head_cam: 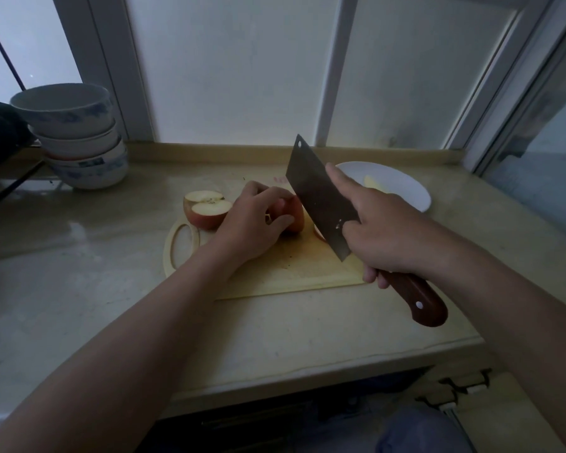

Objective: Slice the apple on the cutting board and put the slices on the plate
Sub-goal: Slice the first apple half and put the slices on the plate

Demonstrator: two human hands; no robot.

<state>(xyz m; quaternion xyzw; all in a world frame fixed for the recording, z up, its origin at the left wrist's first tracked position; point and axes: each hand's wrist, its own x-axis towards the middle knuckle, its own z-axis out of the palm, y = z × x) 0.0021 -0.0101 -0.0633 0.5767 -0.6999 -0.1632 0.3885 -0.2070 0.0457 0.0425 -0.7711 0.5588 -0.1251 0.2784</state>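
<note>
Apple piece [293,214] sits mid cutting board [275,276], red skin up. Left hand [252,220] is curled over it from the left, fingertips and thumb pinching it. Cleaver [319,197] blade is just right of that piece and tilted, tip raised toward the counter's back edge, heel low over the board. Can't tell if the edge touches the apple. A thin reddish sliver [319,233] lies on the board just under the blade edge, partly hidden.

Right hand [386,238] wraps the cleaver's brown wooden handle [417,300], fingers curled under, index finger laid straight along the flat of the blade. Butt of the handle sticks out past the board's near right corner, over the counter.

Apple half [206,209] is at the board's far left corner, cut face up, core visible. It sits just beside the left hand and just behind the board's oval grip hole [185,241].

Board lies on the beige counter [79,256], roughly central, nearer the back edge than the front. White plate [406,191] is on the counter just past the board's far right corner, partly behind the blade and right hand. One pale slice [371,184] is on it.

Stack of three blue-and-white bowls [79,135] stands at the counter's back left, well apart from the board. Frosted window [242,67] runs along the back edge. Light is dim.
</note>
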